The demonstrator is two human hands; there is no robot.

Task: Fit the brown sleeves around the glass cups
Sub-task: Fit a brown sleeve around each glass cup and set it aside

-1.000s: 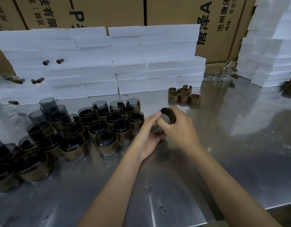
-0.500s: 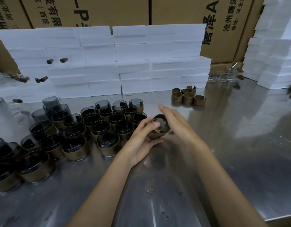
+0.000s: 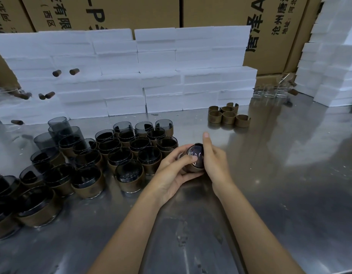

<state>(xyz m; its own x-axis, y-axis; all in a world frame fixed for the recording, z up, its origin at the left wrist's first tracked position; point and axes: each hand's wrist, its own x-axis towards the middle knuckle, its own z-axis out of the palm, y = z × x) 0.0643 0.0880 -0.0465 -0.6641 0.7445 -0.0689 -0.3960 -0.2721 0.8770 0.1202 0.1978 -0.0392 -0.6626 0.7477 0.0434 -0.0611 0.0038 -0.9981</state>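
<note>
Since the earlier frame, the glass cup [image 3: 195,156] is tilting its round base further toward the camera, and the right hand's fingers are straightening.

Both forearms are reaching in from the bottom edge over the scuffed, reflective steel table [image 3: 289,194]. The left hand [image 3: 171,171] is cupping the cup from the left and below, thumb pressing on the glossy base, fingers curling under it. The right hand [image 3: 215,161] is lying flat against the cup's right side, fingers nearly straight, index finger extending upward. A brown sleeve [image 3: 193,169] is wrapping the cup; only its lower edge is showing between the hands.

To the left, sleeved smoked-glass cups [image 3: 129,176] are standing upright in close rows, the nearest cut off by the frame edge. Farther back on the right, empty split brown sleeves [image 3: 228,115] are clustering together. Clear glasses [image 3: 270,92] beyond them are hard to make out. White foam blocks [image 3: 157,76] are stacking like bricks before printed cardboard cartons [image 3: 210,10].
</note>
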